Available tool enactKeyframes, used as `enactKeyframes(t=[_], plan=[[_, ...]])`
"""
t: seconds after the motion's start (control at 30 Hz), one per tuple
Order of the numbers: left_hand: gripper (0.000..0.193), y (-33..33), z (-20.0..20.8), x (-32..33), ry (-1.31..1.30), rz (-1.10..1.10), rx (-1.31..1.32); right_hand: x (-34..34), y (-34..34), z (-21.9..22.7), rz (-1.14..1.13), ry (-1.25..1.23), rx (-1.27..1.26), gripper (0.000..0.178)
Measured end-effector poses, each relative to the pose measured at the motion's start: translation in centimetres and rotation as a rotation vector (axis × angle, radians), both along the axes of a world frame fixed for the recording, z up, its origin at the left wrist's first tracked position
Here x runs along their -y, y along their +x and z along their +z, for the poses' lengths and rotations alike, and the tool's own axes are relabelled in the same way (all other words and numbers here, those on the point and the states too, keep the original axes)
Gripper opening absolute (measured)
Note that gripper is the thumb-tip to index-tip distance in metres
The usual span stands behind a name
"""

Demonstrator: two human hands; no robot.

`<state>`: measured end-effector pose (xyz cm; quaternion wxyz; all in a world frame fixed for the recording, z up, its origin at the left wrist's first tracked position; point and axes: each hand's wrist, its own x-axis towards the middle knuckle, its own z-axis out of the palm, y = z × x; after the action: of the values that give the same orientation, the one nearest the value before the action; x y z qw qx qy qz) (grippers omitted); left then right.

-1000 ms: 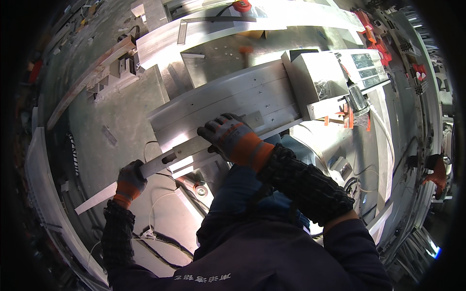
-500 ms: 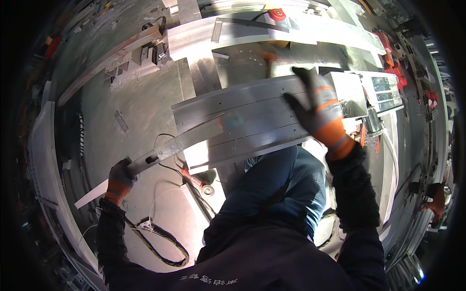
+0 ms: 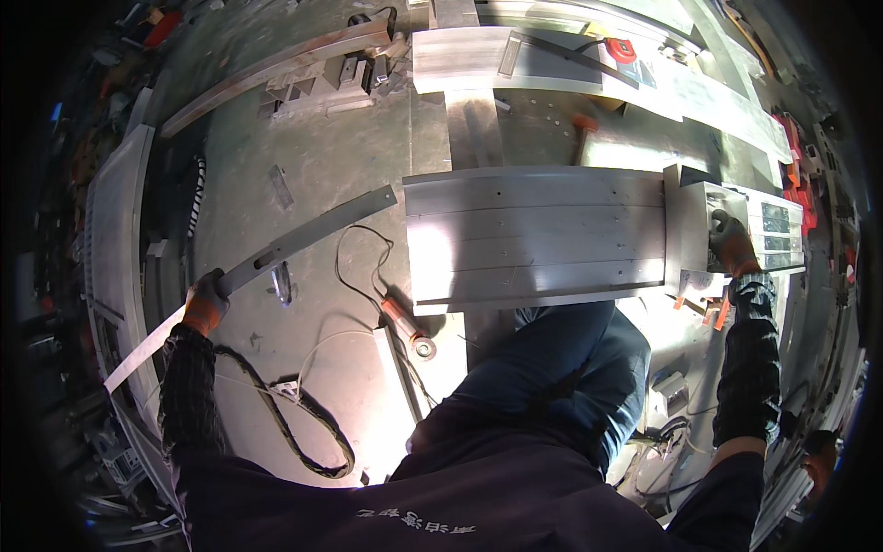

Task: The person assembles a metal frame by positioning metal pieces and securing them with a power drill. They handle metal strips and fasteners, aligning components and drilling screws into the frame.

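Observation:
A long, flat metal strip [image 3: 322, 224] with a slot cut in it is gripped by my gloved left hand [image 3: 206, 304], well left of the workpiece. It slants up toward the near-left corner of a long grey metal panel [image 3: 543, 241] with grooves and small holes, just apart from it. My gloved right hand [image 3: 733, 247] reaches into an open metal box [image 3: 696, 207] at the panel's right end. Its fingers are curled, and whatever lies in them is hidden. Both gloves are dark with orange cuffs.
An orange angle grinder [image 3: 401, 320] with its cord lies on the floor by my legs. Beyond the panel are a hammer [image 3: 583, 123] and another metal beam [image 3: 552, 66] bearing a red tape measure [image 3: 622, 50]. An orange glove [image 3: 819, 463] shows at the right edge.
My right hand has moved from over the panel, fingers spread, into the box at its right end. The strip has swung off the panel to the left. The whole view has shifted.

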<state>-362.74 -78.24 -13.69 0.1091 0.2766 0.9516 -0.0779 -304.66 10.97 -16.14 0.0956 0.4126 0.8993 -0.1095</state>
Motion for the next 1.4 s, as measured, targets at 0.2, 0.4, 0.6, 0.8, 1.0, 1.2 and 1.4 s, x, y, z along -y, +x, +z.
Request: enactKeyframes(t=[0.2,0.4,0.6,0.8,1.0,1.2,1.4], plan=[[0.018,-1.9,-2.0,-2.4,-0.035,-0.079,0.067,-0.3,-0.1,-0.6,0.065,0.105,-0.029,0.022],[0.012,-4.1,-3.7,-3.8,-0.007,-0.214,0.086,0.0,1.0,-1.2,0.046,0.104,-0.090,0.021],[0.014,-5.6,-6.5,-9.1,-0.011,-0.291,0.178,-3.3,4.8,0.5,0.099,0.228,-0.196,0.023],[0.024,-3.7,-7.8,-17.0,-0.016,-0.345,0.299,3.2,5.6,5.5,0.074,0.038,-0.453,0.028],[0.023,-1.7,-9.4,-22.3,0.022,-0.372,0.341,20.5,-2.0,7.2,-0.395,-1.154,-1.158,0.030],[0.025,1.1,-10.4,-28.0,0.066,-0.414,0.411,26.0,-6.3,5.0,-0.510,-1.452,-1.236,0.038],[0.040,4.4,-10.3,-32.7,0.050,-0.408,0.508,28.0,-7.4,3.5,0.057,-0.747,-0.782,0.030]])
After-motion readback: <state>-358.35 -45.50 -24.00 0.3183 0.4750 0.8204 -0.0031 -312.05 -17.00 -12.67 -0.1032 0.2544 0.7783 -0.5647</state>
